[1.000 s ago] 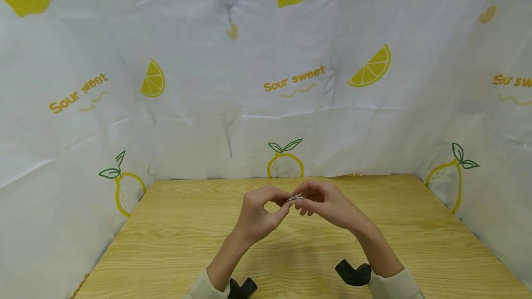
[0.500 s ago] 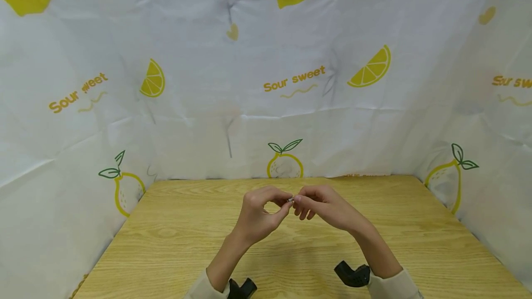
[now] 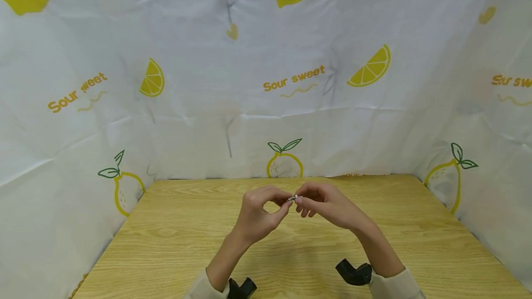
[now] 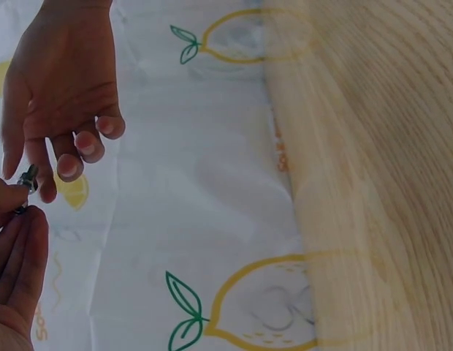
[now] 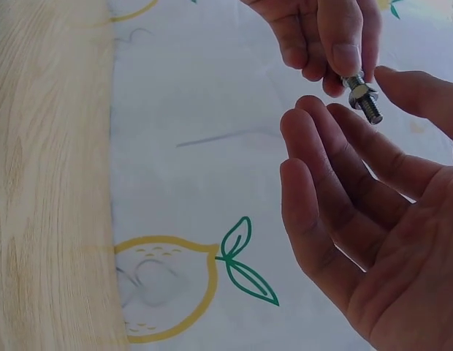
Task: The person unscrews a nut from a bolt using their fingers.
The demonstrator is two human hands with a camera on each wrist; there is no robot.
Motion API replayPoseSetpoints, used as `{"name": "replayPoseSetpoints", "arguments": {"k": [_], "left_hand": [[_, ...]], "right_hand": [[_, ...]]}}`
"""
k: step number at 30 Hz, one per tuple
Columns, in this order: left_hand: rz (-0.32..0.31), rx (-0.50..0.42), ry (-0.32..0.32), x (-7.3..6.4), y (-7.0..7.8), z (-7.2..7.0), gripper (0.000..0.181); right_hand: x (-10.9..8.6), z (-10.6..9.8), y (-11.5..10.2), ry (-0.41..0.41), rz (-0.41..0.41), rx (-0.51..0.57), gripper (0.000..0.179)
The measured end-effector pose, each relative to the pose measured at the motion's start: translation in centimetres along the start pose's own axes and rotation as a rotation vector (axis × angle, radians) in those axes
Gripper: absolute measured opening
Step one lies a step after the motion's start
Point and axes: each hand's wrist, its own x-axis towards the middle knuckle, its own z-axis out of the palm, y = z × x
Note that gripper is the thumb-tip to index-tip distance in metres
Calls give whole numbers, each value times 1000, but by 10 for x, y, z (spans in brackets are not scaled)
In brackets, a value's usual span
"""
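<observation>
A small metal bolt (image 5: 373, 112) with a hex nut (image 5: 362, 93) on its thread is held up above the table. My left hand (image 3: 257, 211) pinches one end of it between thumb and fingers, which hide that end. The threaded tip sticks out toward my right hand (image 3: 328, 204). In the right wrist view, the thumb and index finger of that hand stand on either side of the nut, spread a little apart from it. Its other fingers are loosely bent.
The hands are over a light wooden table (image 3: 178, 234). A white cloth (image 3: 199, 82) printed with lemons hangs behind it and along both sides. Black devices, such as the right one (image 3: 353, 272), sit at both wrists.
Half a second ago my right thumb and finger were closed together at the nut; now they are apart and the bolt shows more. My left hand has stayed in place.
</observation>
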Motion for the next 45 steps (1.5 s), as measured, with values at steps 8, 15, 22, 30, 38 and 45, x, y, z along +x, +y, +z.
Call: {"name": "replayPoseSetpoints", "arguments": {"k": [8, 15, 22, 30, 38, 45], "left_hand": [[6, 8, 5, -1, 0, 0, 16], [10, 14, 1, -1, -1, 1, 16], [14, 12, 1, -1, -2, 1, 17], [2, 2, -4, -1, -1, 2, 16], [7, 6, -2, -2, -2, 2, 15], [10, 9, -7, -1, -2, 2, 17]], "right_hand": [[2, 2, 2, 20, -25, 14, 22], [1, 2, 2, 2, -29, 26, 25], [1, 1, 0, 0, -14, 37, 22], [-1, -3, 0, 39, -19, 29, 20], [1, -4, 1, 10, -41, 10, 24], [1, -2, 3, -7, -30, 6, 25]]}}
